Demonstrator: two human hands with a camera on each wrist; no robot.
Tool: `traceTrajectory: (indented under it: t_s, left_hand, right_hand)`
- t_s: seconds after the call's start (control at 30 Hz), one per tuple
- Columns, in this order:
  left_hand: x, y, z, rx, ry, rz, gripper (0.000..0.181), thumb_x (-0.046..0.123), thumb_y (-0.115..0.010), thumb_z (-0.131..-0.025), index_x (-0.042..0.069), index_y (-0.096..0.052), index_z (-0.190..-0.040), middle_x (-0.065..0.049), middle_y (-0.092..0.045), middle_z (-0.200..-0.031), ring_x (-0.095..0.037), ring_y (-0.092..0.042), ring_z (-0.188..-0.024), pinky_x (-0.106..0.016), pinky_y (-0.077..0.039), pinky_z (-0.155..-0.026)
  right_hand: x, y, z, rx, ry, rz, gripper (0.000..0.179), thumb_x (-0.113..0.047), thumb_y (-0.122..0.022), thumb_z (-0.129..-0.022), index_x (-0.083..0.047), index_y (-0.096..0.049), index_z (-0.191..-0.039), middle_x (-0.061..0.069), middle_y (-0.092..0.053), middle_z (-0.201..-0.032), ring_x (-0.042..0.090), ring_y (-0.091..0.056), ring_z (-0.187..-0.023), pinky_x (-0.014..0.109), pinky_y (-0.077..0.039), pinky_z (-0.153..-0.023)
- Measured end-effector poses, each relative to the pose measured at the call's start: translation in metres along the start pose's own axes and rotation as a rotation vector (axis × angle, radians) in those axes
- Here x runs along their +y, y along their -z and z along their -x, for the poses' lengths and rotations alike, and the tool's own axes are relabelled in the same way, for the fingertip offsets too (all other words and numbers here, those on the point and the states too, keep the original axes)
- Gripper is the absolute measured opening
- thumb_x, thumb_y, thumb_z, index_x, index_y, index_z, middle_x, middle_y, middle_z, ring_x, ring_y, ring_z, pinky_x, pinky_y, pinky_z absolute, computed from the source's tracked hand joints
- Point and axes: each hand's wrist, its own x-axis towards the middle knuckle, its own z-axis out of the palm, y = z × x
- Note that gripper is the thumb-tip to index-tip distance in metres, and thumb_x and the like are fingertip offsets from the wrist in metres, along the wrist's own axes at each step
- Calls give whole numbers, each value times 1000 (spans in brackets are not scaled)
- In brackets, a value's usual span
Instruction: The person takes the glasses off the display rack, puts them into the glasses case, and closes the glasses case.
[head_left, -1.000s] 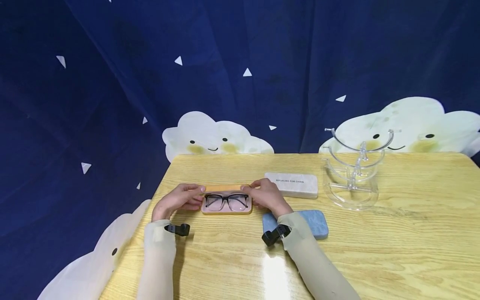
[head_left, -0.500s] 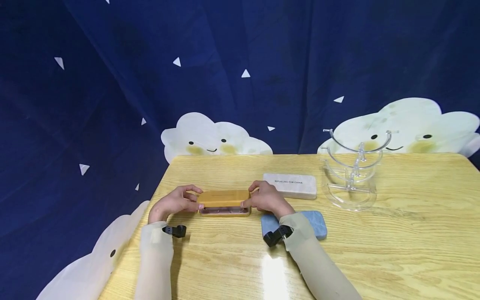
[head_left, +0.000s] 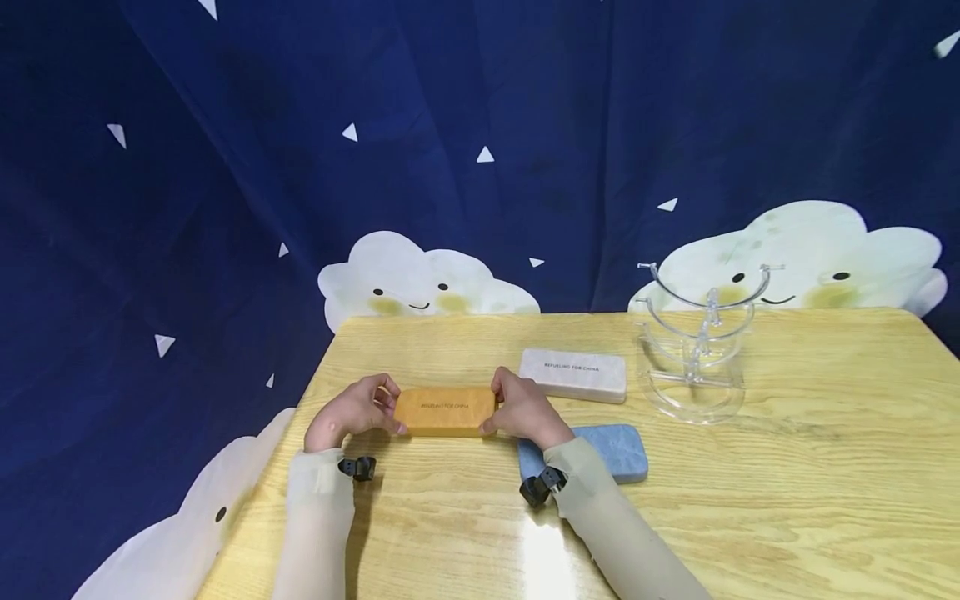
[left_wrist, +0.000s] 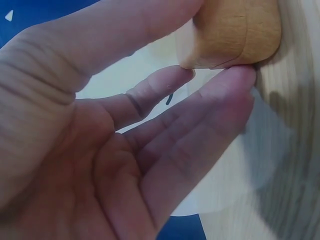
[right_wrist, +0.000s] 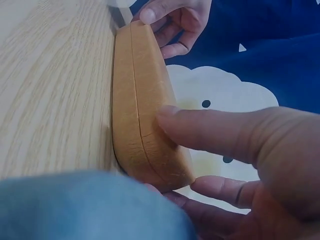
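Note:
An orange glasses case [head_left: 445,410] lies closed on the wooden table, dark lettering on its lid. My left hand [head_left: 358,411] grips its left end, thumb at the near edge and fingertips at the end and far side. At the opposite end my right hand [head_left: 523,408] holds the case between thumb and fingers. In the right wrist view the seam of the case [right_wrist: 135,95] runs closed along its front, with my right thumb pressing on the lid. The black-framed glasses seen earlier are hidden inside.
A blue case [head_left: 622,454] lies partly under my right forearm. Behind my right hand sits a white case [head_left: 573,374] with lettering. A clear tiered display stand [head_left: 693,367] stands to the right. A blue curtain [head_left: 480,83] with clouds hangs behind the table [head_left: 810,467].
The orange lid has swung down toward me, covering the glasses, and the case is now closed. Both hands moved with the lid to its near edge.

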Motion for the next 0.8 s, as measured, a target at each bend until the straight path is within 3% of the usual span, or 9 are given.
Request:
traceTrajectory:
  t_s: [0.43,0.8]
  left_hand:
    - [11,-6,1,-13,21,-37,52,3,-95,-70,4,-58,-106,-9,-62,-92,-20,-56,-79,-28,-46,-67]
    - [22,-20,-3,-18,-39,-90,51,6,-96,-71,5,-58,-105,-9,-64,-94,-19,-58,-81,-28,-48,-69]
  right_hand:
    - [4,9,5,-19,22,51,48,-14,-95,-72,-8,-55,-98,7,-62,-94,22,-51,-82,31,-40,-72]
    - [9,26,16,-24,6,168,45,-17,-94,-75,-7,-56,-96,5,-57,-89,25,-46,-85,34,-36,-74]
